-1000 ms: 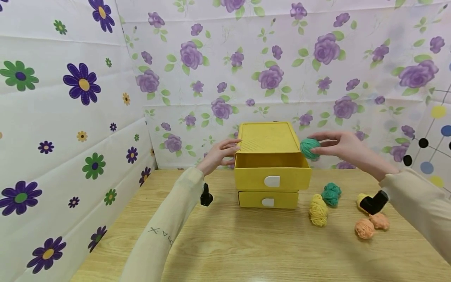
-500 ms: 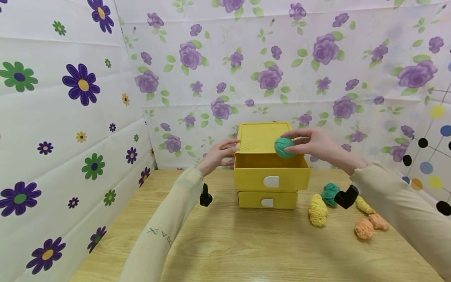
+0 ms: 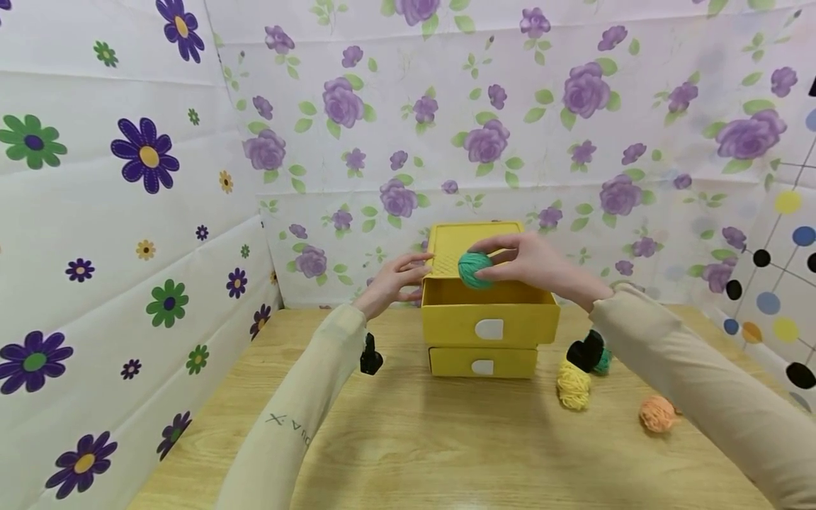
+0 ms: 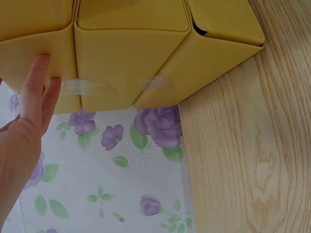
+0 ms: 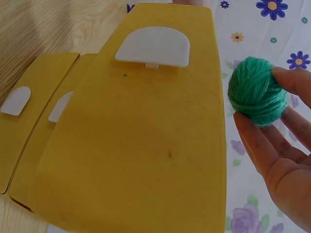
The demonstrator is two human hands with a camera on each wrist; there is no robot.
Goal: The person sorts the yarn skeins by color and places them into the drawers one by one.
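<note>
A green yarn ball [image 3: 473,270] is pinched between the thumb and fingers of my right hand [image 3: 542,265], above the pulled-out top drawer [image 3: 452,326] of a yellow drawer box [image 3: 449,244]. In the right wrist view, the same yarn ball [image 5: 256,92] is beyond the edge of the drawer front [image 5: 141,141], which bears a white tab [image 5: 155,46]. My left hand [image 3: 394,285] is at the box's left side. In the left wrist view, its straight fingers [image 4: 33,90] touch the yellow side wall [image 4: 129,56]. The drawer's floor is hidden.
On the wooden table right of the box lie a yellow yarn skein [image 3: 574,389], a partly covered green ball [image 3: 602,363] and an orange ball [image 3: 656,414]. My right sleeve [image 3: 688,354] hides part of that area. Flowered cloth walls [image 3: 357,163] stand behind and at the left.
My right hand has carried the green yarn ball leftward, from beside the box to above the open top drawer. The left hand has stayed at the box's side.
</note>
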